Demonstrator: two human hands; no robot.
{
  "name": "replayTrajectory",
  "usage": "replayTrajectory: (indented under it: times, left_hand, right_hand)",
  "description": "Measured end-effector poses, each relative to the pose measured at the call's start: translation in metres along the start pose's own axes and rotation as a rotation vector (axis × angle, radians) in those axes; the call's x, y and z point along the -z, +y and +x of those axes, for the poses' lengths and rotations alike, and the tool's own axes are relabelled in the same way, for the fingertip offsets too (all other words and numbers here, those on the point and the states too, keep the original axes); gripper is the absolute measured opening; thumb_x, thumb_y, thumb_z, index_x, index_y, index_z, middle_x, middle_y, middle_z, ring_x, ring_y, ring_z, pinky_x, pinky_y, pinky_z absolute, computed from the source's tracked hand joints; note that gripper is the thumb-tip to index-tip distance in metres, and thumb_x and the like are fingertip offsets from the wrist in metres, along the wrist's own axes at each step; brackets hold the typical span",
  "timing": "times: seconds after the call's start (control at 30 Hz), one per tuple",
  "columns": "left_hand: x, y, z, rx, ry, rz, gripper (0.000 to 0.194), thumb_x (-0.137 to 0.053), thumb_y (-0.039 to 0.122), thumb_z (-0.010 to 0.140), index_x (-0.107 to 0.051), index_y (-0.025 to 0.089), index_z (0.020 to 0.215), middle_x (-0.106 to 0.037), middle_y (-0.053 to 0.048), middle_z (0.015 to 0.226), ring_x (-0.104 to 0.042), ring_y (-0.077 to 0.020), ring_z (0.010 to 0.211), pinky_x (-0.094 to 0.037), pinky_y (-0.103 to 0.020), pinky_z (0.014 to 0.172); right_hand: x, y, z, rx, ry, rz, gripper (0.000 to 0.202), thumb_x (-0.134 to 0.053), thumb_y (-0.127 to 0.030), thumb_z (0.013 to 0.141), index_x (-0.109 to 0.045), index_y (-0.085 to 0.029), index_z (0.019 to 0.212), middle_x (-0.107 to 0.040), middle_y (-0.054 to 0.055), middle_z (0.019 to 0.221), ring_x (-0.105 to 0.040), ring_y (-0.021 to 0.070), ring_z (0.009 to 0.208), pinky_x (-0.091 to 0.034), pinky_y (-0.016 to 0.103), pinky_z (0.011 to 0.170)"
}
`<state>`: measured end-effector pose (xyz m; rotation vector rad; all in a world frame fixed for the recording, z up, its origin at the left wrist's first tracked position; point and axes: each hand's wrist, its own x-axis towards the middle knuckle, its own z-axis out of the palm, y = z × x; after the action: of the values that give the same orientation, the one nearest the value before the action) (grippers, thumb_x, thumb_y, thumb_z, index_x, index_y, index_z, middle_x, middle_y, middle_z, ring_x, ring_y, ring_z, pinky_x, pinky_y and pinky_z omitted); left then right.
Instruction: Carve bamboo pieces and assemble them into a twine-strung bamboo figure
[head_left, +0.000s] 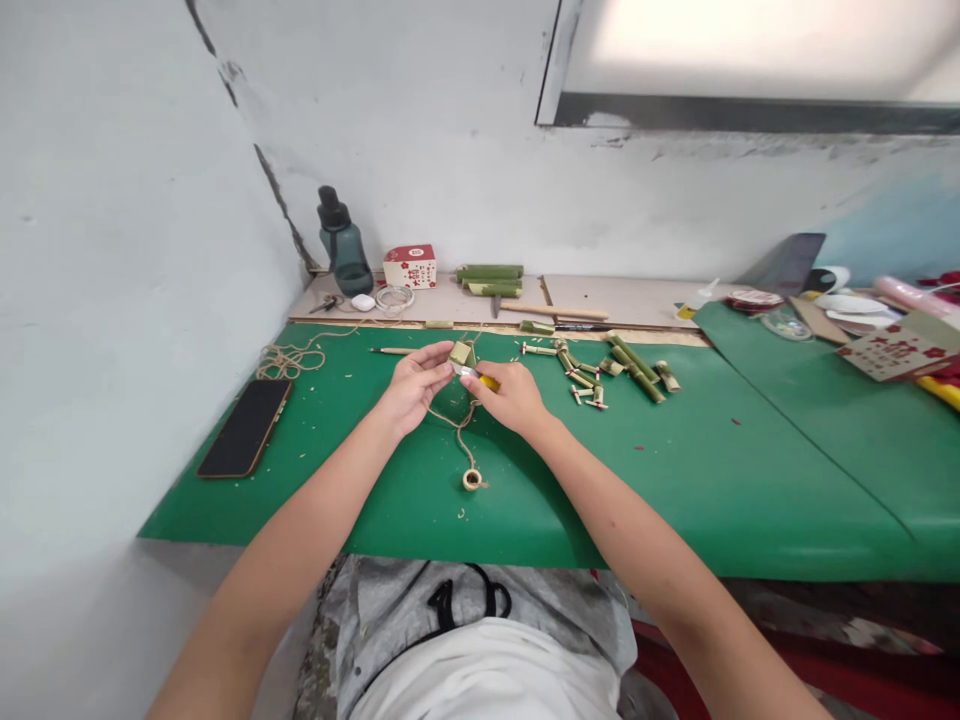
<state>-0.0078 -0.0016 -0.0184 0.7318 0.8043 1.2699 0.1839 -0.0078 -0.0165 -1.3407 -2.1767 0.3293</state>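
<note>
Our right hand (514, 397) hides most of the yellow-handled knife (489, 383), and we cannot tell how far its pale blade touches the short green bamboo piece (460, 353) at the centre of the frame. Our left hand (412, 388) pinches that piece in a narrow grip; our right grip is wrapped round the handle. The blade points left and slightly up; the piece's long axis is hard to make out. The thin tan cord (460, 428) is partly covered by our hands and runs down to the pale round ring (472, 480). Below the ring lies the front edge of the green-covered desk (697, 480), with open surface at lower right; cut green bamboo tubes (637, 370) lie right of our hands.
</note>
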Motion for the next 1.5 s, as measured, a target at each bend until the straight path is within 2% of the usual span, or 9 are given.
replayTrajectory:
  times: [0.23, 0.43, 0.53, 0.63, 0.7, 0.77, 0.93, 1.03, 1.5]
  left_hand:
    - [-0.002, 0.006, 0.003, 0.013, 0.007, -0.011, 0.041, -0.084, 0.006, 0.067, -0.079, 0.015, 0.107, -0.080, -0.007, 0.102, -0.075, -0.0143, 0.088, -0.058, -0.026, 0.094]
    - [-0.010, 0.003, 0.011, -0.027, 0.032, -0.058, 0.039, -0.083, 0.004, 0.065, -0.079, 0.015, 0.103, -0.080, -0.006, 0.099, -0.075, -0.0136, 0.088, -0.057, -0.027, 0.097]
    - [-0.011, 0.004, 0.005, -0.037, 0.026, -0.013, 0.044, -0.089, 0.008, 0.060, -0.080, 0.015, 0.102, -0.080, -0.008, 0.101, -0.075, -0.0171, 0.092, -0.057, -0.031, 0.097]
    - [-0.011, 0.004, -0.003, -0.035, -0.050, 0.068, 0.050, -0.094, 0.013, 0.056, -0.080, 0.015, 0.104, -0.080, -0.011, 0.108, -0.074, -0.0216, 0.103, -0.058, -0.034, 0.097]
    - [-0.011, 0.003, -0.004, -0.067, -0.040, 0.055, 0.051, -0.094, 0.015, 0.057, -0.079, 0.017, 0.106, -0.079, -0.010, 0.111, -0.073, -0.0220, 0.106, -0.058, -0.033, 0.097]
    - [-0.010, 0.002, -0.001, -0.074, -0.020, 0.030, 0.051, -0.093, 0.015, 0.058, -0.078, 0.017, 0.106, -0.078, -0.009, 0.113, -0.074, -0.0207, 0.105, -0.058, -0.033, 0.097]
    - [-0.005, 0.000, 0.002, -0.021, 0.008, -0.014, 0.044, -0.089, 0.011, 0.064, -0.077, 0.016, 0.106, -0.079, -0.007, 0.106, -0.075, -0.0139, 0.090, -0.058, -0.028, 0.094]
    - [-0.002, 0.001, 0.001, -0.007, 0.011, -0.042, 0.039, -0.085, 0.006, 0.066, -0.077, 0.016, 0.104, -0.079, -0.004, 0.101, -0.074, -0.0097, 0.082, -0.058, -0.022, 0.089]
    - [0.001, -0.001, -0.002, 0.035, -0.043, -0.067, 0.037, -0.079, 0.005, 0.072, -0.077, 0.018, 0.106, -0.078, -0.003, 0.102, -0.073, -0.0087, 0.083, -0.058, -0.019, 0.089]
  right_hand:
    - [0.001, -0.008, 0.001, -0.027, 0.099, -0.148, 0.048, -0.044, -0.060, 0.100, -0.068, -0.021, 0.086, -0.072, 0.007, 0.081, -0.059, 0.0182, 0.070, -0.022, 0.029, 0.060]
    - [-0.004, -0.015, 0.006, -0.090, 0.168, -0.150, 0.047, -0.047, -0.061, 0.099, -0.066, -0.021, 0.082, -0.071, 0.006, 0.079, -0.057, 0.0181, 0.068, -0.021, 0.029, 0.059]
    - [0.006, 0.006, 0.012, -0.189, 0.284, -0.040, 0.055, -0.042, -0.066, 0.099, -0.064, -0.020, 0.078, -0.066, 0.006, 0.071, -0.051, 0.0170, 0.062, -0.022, 0.029, 0.058]
    - [0.023, 0.038, 0.016, -0.379, 0.542, 0.079, 0.068, -0.025, -0.072, 0.100, -0.054, -0.020, 0.067, -0.052, 0.003, 0.058, -0.039, 0.0159, 0.055, -0.023, 0.030, 0.056]
    - [0.030, 0.048, 0.015, -0.349, 0.593, 0.085, 0.066, -0.030, -0.073, 0.098, -0.050, -0.021, 0.065, -0.047, 0.001, 0.058, -0.038, 0.0154, 0.058, -0.025, 0.030, 0.057]
    - [0.027, 0.045, 0.013, -0.265, 0.501, 0.114, 0.063, -0.034, -0.072, 0.098, -0.051, -0.021, 0.066, -0.046, 0.000, 0.059, -0.040, 0.0151, 0.059, -0.028, 0.029, 0.058]
    - [0.009, 0.008, 0.009, -0.089, 0.211, 0.066, 0.054, -0.042, -0.064, 0.099, -0.054, -0.021, 0.069, -0.050, -0.001, 0.058, -0.041, 0.0138, 0.057, -0.027, 0.028, 0.058]
    - [0.006, 0.000, 0.005, -0.026, 0.104, 0.036, 0.049, -0.047, -0.059, 0.099, -0.057, -0.020, 0.071, -0.056, 0.000, 0.062, -0.044, 0.0133, 0.057, -0.026, 0.027, 0.059]
    - [0.003, 0.003, 0.001, 0.059, -0.001, 0.012, 0.052, -0.045, -0.062, 0.100, -0.065, -0.019, 0.079, -0.066, 0.003, 0.071, -0.053, 0.0148, 0.063, -0.026, 0.027, 0.061]
